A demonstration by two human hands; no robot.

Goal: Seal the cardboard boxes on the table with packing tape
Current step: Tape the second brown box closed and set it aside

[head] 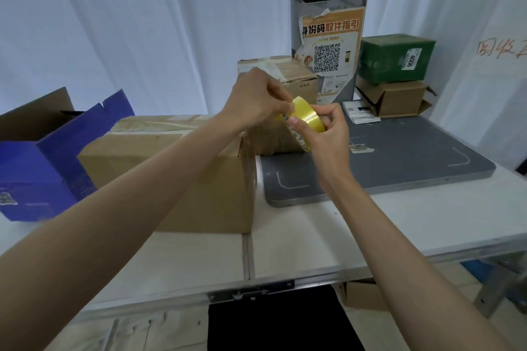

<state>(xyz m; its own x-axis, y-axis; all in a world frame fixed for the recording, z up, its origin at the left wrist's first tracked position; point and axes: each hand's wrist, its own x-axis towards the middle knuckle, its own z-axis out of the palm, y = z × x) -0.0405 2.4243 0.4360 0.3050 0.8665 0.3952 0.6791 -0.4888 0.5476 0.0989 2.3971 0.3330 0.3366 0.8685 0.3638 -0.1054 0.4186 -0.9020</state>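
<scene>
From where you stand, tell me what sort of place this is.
Probably a parcel pickup or packing station: an orange pickup poster with a QR code, stacked cardboard parcels like the labelled green box, and a grey weighing-style platform.

A yellow tape roll (306, 118), brown cardboard box (176, 168), blue box (42, 174), green box (395, 58), grey mat (399, 162).

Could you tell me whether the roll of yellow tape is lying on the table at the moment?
No, the roll of yellow tape is held up above the table between the left hand and right hand.
</scene>
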